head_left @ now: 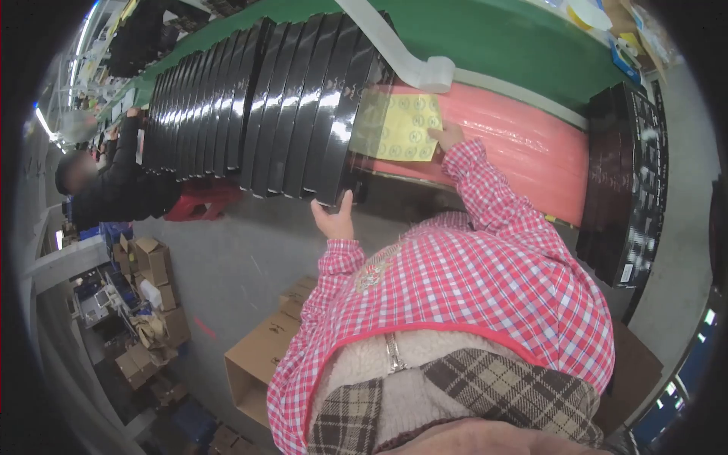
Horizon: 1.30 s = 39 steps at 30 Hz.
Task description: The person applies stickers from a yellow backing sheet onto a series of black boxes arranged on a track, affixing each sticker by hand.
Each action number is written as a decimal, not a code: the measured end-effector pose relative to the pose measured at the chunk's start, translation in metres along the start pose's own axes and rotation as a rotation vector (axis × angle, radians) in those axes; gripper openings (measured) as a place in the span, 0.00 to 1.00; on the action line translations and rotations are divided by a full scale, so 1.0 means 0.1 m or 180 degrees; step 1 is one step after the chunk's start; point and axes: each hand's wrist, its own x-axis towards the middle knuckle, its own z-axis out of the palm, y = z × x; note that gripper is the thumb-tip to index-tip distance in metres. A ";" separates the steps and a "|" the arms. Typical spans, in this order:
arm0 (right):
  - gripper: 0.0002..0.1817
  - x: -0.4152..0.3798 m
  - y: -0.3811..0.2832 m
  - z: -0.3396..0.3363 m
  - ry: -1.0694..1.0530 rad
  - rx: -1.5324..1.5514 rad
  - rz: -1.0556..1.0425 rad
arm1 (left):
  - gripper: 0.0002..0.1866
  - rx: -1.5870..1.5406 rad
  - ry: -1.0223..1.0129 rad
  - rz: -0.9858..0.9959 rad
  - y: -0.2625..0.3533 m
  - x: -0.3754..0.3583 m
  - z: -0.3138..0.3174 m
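My left hand (334,218) is at the near lower end of the last glossy black box (336,125) in a long row, thumb and finger spread around its two sides. In my right hand (449,138), a yellow sheet of round printed stickers (409,130) is pinched at its right edge. That sheet lies flat beside the box, over the left part of a pink-red covered surface (516,140). A translucent strip shows between the sheet and the box. Other black boxes (262,106) lean side by side to the left.
A white strip with a curled end (436,74) crosses the green bench top (485,38). More black boxes (622,182) stand at the right. A person in dark clothes (125,178) is at the far left. Cardboard cartons (262,353) stand on the floor, and a red stool (201,201) is below the row.
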 end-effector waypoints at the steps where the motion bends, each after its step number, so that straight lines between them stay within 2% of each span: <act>1: 0.20 0.02 0.04 0.00 -0.0010 0.0162 0.0049 | 0.45 -0.0048 -0.0098 0.0057 -0.09 0.07 0.02; 3: 0.19 0.00 0.13 0.00 -0.0050 0.0395 0.0148 | 0.45 -0.0106 -0.0223 0.0116 -0.24 0.12 0.01; 9: 0.20 -0.12 -0.02 -0.15 -0.0052 0.0283 0.0186 | 0.39 -0.0048 -0.0178 0.0108 -0.09 -0.03 0.05; 12: 0.22 -0.20 0.04 -0.36 0.0023 0.0270 0.0234 | 0.33 -0.0027 -0.0190 0.0276 -0.10 -0.19 0.17; 15: 0.22 0.36 0.53 -0.49 0.0104 -0.0281 -0.0214 | 0.29 -0.0006 0.0377 0.0797 -0.23 -0.15 0.25; 18: 0.24 0.15 0.39 -0.38 0.0064 -0.0825 -0.0146 | 0.25 -0.0050 0.0213 0.0911 -0.18 -0.17 0.13; 19: 0.22 0.00 0.25 -0.22 -0.0034 -0.0673 -0.0109 | 0.27 -0.0010 0.0236 0.0801 -0.15 -0.16 0.01; 22: 0.18 -0.27 -0.02 0.20 -0.0214 -0.0043 0.0206 | 0.34 0.0165 0.0003 0.0219 0.03 -0.16 -0.39; 23: 0.18 -0.31 -0.05 0.22 -0.0195 0.0111 0.0285 | 0.37 0.0219 -0.0160 -0.0043 0.13 -0.20 -0.44; 26: 0.19 -0.51 -0.18 0.20 -0.0168 0.0433 0.0547 | 0.43 0.0468 -0.0595 -0.0323 0.28 -0.23 -0.55; 30: 0.18 -0.36 -0.02 0.13 -0.0047 0.0074 0.0482 | 0.43 0.0911 -0.1270 -0.0151 0.24 -0.09 -0.73; 32: 0.23 0.05 0.29 0.02 -0.0052 -0.0143 0.0332 | 0.39 0.0814 -0.1946 0.0061 0.24 0.06 -0.94; 33: 0.25 0.29 0.40 -0.04 -0.0061 -0.0205 0.0255 | 0.38 0.0769 -0.2089 0.0141 0.23 0.20 -1.09; 35: 0.14 0.79 0.54 -0.18 -0.0316 -0.0816 -0.1070 | 0.26 0.0588 -0.2550 0.0399 0.19 0.54 -1.48; 36: 0.14 0.77 0.48 -0.15 -0.0374 -0.0958 -0.1440 | 0.24 0.0544 -0.2642 0.0498 0.18 0.73 -1.71; 39: 0.28 -0.17 0.02 0.20 0.1773 -0.2968 -0.1310 | 0.18 -0.0345 -0.2265 0.0519 0.19 1.31 -2.46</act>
